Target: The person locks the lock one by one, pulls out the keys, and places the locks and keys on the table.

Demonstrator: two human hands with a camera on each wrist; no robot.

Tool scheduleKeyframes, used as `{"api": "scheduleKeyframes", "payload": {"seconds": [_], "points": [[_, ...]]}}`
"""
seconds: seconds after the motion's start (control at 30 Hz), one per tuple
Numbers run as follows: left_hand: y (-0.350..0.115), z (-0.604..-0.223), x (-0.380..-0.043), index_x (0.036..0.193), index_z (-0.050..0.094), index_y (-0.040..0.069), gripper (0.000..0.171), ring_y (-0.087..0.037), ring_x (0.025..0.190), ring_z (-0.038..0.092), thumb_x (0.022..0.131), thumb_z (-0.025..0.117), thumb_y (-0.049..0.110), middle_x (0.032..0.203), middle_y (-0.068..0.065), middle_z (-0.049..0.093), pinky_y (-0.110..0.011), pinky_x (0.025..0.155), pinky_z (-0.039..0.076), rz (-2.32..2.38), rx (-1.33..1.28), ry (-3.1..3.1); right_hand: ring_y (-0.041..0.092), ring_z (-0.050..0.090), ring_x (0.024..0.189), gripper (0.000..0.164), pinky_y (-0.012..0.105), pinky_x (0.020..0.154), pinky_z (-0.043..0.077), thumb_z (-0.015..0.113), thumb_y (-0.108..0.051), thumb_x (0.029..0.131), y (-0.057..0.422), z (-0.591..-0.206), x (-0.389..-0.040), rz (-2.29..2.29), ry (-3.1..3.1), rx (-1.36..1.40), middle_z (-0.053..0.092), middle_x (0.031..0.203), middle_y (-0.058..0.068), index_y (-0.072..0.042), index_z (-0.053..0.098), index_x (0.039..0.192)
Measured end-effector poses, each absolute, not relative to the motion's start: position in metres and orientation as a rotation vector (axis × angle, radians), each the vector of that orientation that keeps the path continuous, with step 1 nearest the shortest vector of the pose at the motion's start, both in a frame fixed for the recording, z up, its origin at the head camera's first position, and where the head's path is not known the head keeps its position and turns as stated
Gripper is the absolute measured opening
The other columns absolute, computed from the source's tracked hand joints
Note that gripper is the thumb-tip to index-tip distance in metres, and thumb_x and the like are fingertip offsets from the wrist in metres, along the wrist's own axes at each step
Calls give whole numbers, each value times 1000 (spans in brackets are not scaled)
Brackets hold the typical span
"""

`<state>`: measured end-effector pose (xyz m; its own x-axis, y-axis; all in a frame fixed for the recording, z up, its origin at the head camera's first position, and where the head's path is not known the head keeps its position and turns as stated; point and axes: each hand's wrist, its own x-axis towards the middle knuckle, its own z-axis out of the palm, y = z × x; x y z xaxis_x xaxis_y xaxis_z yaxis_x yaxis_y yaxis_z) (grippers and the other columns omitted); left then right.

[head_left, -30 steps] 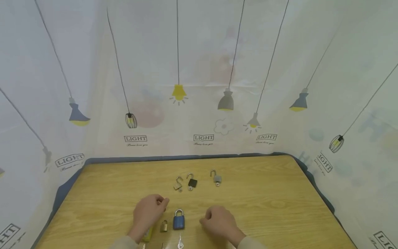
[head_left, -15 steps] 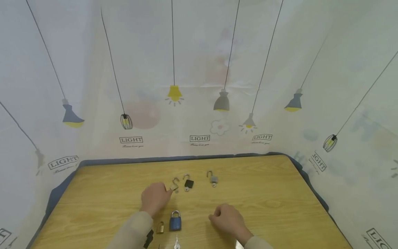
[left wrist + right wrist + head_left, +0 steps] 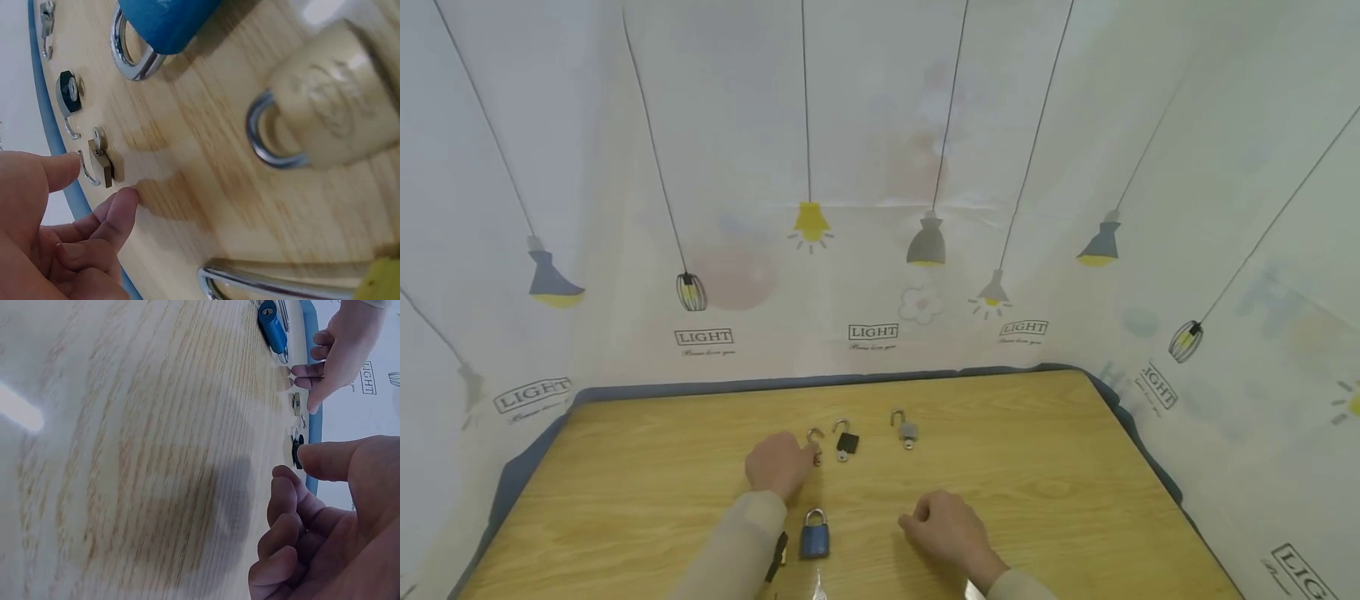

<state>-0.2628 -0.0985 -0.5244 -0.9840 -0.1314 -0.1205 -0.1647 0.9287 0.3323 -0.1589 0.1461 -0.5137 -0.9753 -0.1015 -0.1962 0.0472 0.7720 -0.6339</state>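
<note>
My left hand (image 3: 780, 467) reaches over the far part of the table to a small brass padlock (image 3: 100, 161) whose shackle stands open. Thumb and fingertips are spread apart at either side of this lock, with a gap to it in the left wrist view. A key (image 3: 97, 136) sits in its bottom. Beside it lies a black padlock (image 3: 847, 443) with its shackle up and a key in it. Farther right is a grey padlock (image 3: 908, 432), also unlocked. Above the table on the right, my right hand (image 3: 949, 531) hangs loosely curled, holding nothing.
Nearer me stands a blue padlock (image 3: 815, 540) with its shackle closed, a key (image 3: 819, 593) below it. A closed brass padlock (image 3: 337, 100) and a long-shackled yellow lock (image 3: 379, 280) lie to its left. Printed cloth (image 3: 880, 275) surrounds the wooden table (image 3: 1037, 450).
My left hand has moved forward from beside the blue padlock to the small unlocked brass one. The right hand has stayed nearly in place. The head view has shifted slightly.
</note>
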Motion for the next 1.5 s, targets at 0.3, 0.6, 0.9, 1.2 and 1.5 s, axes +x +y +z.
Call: {"api": "scheduleKeyframes", "payload": {"seconds": [0.3, 0.6, 0.9, 1.2, 1.5], "points": [[-95, -529, -269, 49, 40, 16, 56, -10, 42, 33, 85, 63, 52, 45, 5, 37, -23, 39, 22, 442, -281, 3022, 10, 44, 49, 32, 25, 45, 36, 66, -35, 86, 143, -511, -157, -1019, 2754, -62, 51, 54, -6, -17, 57, 61], [-99, -522, -269, 56, 50, 11, 43, -15, 50, 45, 80, 68, 40, 54, -2, 51, -26, 44, 33, 510, -305, 2974, 10, 46, 50, 29, 25, 45, 38, 66, -35, 85, 144, -516, -157, -1000, 2769, -76, 53, 56, -5, -17, 59, 64], [-102, -522, -265, 66, 56, 9, 33, -19, 57, 49, 80, 68, 36, 65, -5, 57, -28, 48, 36, 724, -351, 2885, 10, 46, 53, 28, 27, 47, 38, 67, -35, 84, 141, -515, -154, -1026, 2793, -115, 55, 61, -6, -17, 60, 65], [-112, -528, -265, 82, 62, 2, 34, -21, 60, 48, 77, 71, 34, 73, -8, 59, -29, 48, 34, 947, -399, 2827, 12, 48, 56, 27, 28, 51, 41, 66, -36, 85, 138, -517, -155, -1053, 2743, -116, 56, 63, -6, -18, 62, 66], [-118, -535, -266, 60, 52, 11, 27, -16, 48, 38, 78, 65, 26, 55, 1, 45, -27, 42, 30, 1221, -448, 2715, 10, 47, 54, 28, 26, 49, 39, 66, -35, 86, 138, -515, -154, -1071, 2736, -163, 55, 62, -7, -16, 62, 65]]}}
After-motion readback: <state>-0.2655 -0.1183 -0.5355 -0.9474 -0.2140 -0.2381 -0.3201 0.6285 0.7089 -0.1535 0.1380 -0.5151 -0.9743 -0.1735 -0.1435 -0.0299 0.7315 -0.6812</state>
